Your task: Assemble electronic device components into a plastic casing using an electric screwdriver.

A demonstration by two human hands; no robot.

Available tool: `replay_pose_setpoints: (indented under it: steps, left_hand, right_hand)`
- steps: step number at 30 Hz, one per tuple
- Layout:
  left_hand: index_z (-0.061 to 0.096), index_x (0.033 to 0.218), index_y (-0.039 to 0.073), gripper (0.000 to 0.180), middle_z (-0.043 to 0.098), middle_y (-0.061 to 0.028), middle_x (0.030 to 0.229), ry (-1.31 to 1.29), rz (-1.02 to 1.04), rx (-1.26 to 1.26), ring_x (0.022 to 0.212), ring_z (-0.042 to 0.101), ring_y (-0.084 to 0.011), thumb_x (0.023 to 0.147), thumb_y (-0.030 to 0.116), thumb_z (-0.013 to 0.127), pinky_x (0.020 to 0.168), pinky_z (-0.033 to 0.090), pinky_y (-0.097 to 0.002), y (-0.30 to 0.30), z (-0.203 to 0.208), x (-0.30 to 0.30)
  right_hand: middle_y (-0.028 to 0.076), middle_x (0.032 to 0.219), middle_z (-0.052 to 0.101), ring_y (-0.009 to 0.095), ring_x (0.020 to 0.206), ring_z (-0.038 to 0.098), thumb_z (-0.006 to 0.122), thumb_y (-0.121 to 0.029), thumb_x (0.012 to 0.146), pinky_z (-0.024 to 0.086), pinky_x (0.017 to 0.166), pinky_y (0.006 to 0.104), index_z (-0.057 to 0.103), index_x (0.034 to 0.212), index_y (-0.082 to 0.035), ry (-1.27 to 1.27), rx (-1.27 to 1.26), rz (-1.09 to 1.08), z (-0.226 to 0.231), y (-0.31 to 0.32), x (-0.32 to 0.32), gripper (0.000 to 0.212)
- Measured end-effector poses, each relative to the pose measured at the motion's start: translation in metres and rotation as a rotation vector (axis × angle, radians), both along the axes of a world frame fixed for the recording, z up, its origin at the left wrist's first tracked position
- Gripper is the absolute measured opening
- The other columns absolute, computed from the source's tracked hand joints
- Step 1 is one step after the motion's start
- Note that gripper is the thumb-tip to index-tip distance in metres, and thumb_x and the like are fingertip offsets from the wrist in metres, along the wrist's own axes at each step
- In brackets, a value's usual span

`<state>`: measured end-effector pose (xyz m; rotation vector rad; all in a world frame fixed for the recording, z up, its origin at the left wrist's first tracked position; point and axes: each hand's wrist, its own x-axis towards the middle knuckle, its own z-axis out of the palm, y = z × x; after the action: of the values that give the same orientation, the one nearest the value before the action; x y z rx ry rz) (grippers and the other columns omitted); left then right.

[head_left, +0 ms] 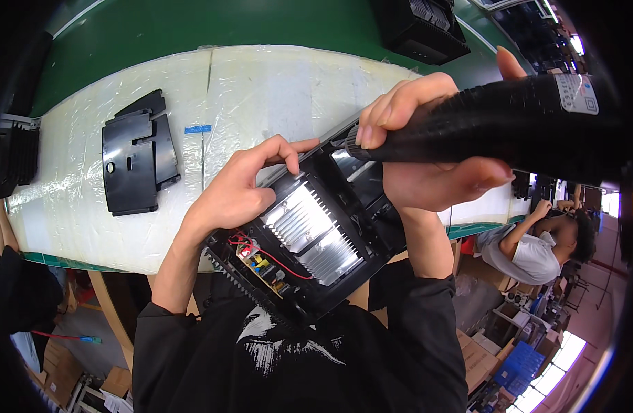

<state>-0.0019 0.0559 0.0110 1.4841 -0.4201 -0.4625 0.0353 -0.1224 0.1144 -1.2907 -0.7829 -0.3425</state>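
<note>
My right hand point(413, 117) is wrapped round a thick black electric screwdriver point(495, 124). The tool's narrow end is over the far edge of an opened black appliance housing point(371, 241). Fingers bent, my left hand point(237, 182) grips that housing at its far left edge. Inside the housing sit shiny finned metal heat sinks point(313, 234). Near its left corner lies a small circuit board point(261, 265) with red wires and yellow parts. The screwdriver and my fingers hide part of the housing's right side. Whether the bit touches a screw I cannot tell.
Several flat black plastic panels point(137, 155) lie stacked on the film-covered white table point(240, 76). A blue tape strip point(197, 129) marks the surface. Another black housing point(423, 31) stands at the far right. Co-workers sit at right point(530, 248) and left point(27, 303).
</note>
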Motion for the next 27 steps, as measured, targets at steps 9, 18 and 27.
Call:
replay_pose_setpoints:
  steps: [9, 18, 27]
  left_hand:
    - [0.044, 0.086, 0.004, 0.034, 0.050, -0.0172, 0.132, 0.010, -0.011, -0.029, 0.123, 0.046, -0.0336, 0.055, -0.010, 0.041, 0.099, 0.036, -0.0354, -0.001, 0.001, 0.001]
    - [0.045, 0.086, 0.004, 0.034, 0.049, -0.0177, 0.132, 0.002, -0.019, 0.005, 0.125, 0.045, -0.0323, 0.055, -0.010, 0.041, 0.098, 0.036, -0.0337, 0.001, 0.002, 0.000]
    - [0.044, 0.082, 0.003, 0.031, 0.046, -0.0228, 0.134, 0.077, -0.055, -0.051, 0.127, 0.042, -0.0283, 0.055, -0.011, 0.040, 0.101, 0.031, -0.0311, 0.001, 0.003, 0.002]
  right_hand:
    - [0.011, 0.067, 0.055, 0.015, 0.049, 0.053, 0.046, -0.059, 0.082, 0.044, 0.044, 0.0257, 0.050, 0.082, 0.005, 0.001, 0.031, -0.015, -0.006, 0.000, 0.002, 0.064]
    - [0.011, 0.066, 0.055, 0.015, 0.049, 0.053, 0.049, -0.055, 0.083, 0.044, 0.043, 0.0249, 0.050, 0.081, 0.006, 0.004, 0.060, -0.034, -0.014, 0.002, -0.002, 0.061]
    - [0.012, 0.066, 0.056, 0.014, 0.048, 0.053, 0.053, -0.051, 0.084, 0.043, 0.043, 0.0242, 0.050, 0.081, 0.007, 0.043, 0.103, -0.076, -0.034, 0.004, 0.007, 0.058]
